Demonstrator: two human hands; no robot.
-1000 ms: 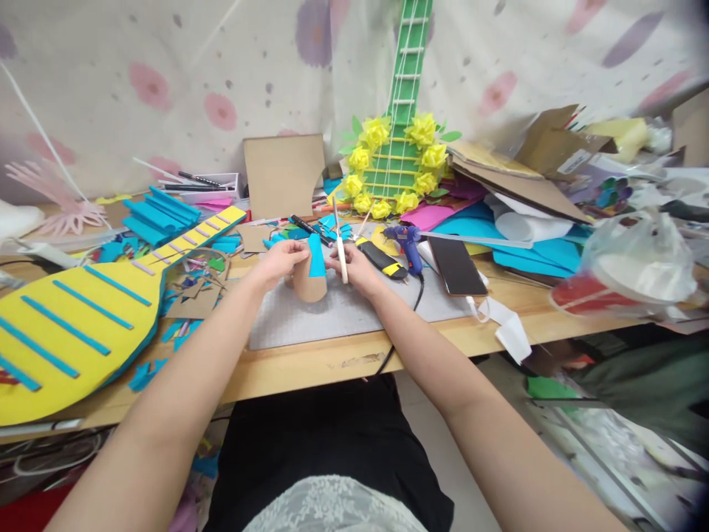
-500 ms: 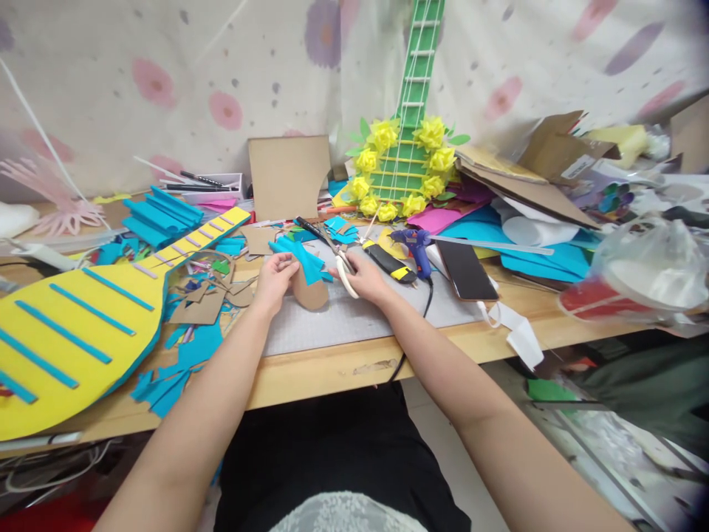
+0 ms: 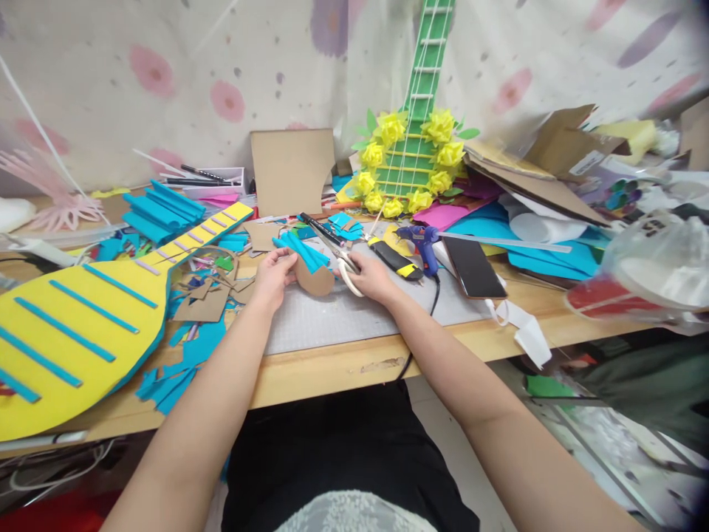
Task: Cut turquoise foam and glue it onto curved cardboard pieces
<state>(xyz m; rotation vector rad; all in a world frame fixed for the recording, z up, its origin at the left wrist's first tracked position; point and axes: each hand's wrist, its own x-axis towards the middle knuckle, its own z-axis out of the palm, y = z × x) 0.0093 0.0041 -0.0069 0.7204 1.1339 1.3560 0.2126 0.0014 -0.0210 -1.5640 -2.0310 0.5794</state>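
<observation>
Between my hands is a rounded piece of brown cardboard (image 3: 317, 284) with folded blue paper (image 3: 302, 250) lying across its upper part. My left hand (image 3: 273, 278) pinches the left edge of this cardboard piece. In my right hand (image 3: 371, 276) is a pair of scissors (image 3: 348, 278) with white handles, the fingers in and around the loops. The scissor blades point up and left, close to the right side of the blue paper; whether they touch it I cannot tell. Under both hands lies a grey cutting mat (image 3: 310, 325).
A yellow paper guitar shape (image 3: 72, 318) with blue strips fills the left. Beyond my right hand are a utility knife (image 3: 394, 258), a blue glue gun (image 3: 424, 247) and a phone (image 3: 473, 267). A green guitar (image 3: 410, 166) with yellow flowers stands behind. Cardboard scraps (image 3: 204, 303) litter the left.
The cardboard piece has turned and lifted slightly, showing more of its brown face beside the scissors. The blue paper on it has shifted. The whole view has moved a little.
</observation>
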